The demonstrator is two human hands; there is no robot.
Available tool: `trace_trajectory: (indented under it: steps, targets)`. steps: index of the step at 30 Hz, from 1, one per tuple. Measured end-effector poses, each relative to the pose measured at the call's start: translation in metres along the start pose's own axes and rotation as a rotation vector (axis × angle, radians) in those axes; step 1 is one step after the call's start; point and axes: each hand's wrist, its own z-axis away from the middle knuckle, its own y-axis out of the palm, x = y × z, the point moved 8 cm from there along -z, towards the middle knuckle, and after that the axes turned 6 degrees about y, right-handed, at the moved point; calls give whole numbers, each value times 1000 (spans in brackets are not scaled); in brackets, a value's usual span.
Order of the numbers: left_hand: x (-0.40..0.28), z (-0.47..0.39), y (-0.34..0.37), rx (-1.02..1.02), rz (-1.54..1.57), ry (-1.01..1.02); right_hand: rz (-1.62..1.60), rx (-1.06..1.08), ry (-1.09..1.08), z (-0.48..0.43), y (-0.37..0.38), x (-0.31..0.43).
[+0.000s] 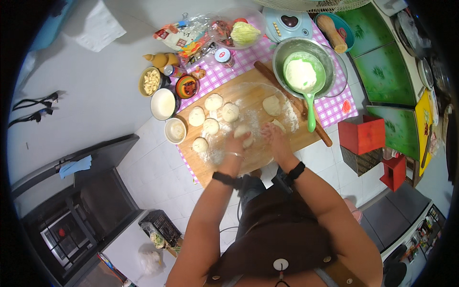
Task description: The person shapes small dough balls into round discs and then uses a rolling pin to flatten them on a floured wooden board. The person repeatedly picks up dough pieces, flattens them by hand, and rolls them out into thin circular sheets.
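On a floured wooden board (229, 97), my left hand (236, 142) touches a pale dough piece (244, 132) with its fingers; whether it grips it is blurred. My right hand (275, 138) lies just to the right, fingers extended, against another dough piece (278, 125) partly hidden by it. Beyond that hand rests a flattish dough piece (271, 106). Several round dough balls (214, 102) sit at the board's left. A wooden rolling pin (319, 133) lies along the right side, partly under a metal bowl (278, 77) that holds a green strainer (311, 114) with flour.
Small bowls (175, 131), a glass jar (224, 57) and a plastic bowl of vegetables (245, 34) stand along the board's far and left sides on a checked cloth (251, 57). A blue kitchen scale (288, 27) stands at the back. Red boxes (362, 134) are at the right.
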Motion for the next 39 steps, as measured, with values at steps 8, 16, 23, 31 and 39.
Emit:
trace_trajectory:
  steps: [8,16,23,31,39]
  targets:
    - [11,-133,7,-185,138,-335,84,-253,120,-44,-73,-7]
    - [57,-154,72,-170,-550,40,311,-415,-122,-88,-79,-6]
    - [48,-154,102,120,-524,-166,245,-381,-19,-102,-64,-1]
    - [-23,-85,62,228,134,-25,210,-48,-392,-40,-3,85]
    - [-82,13,20,258,837,-57,221,79,-160,47,62,132]
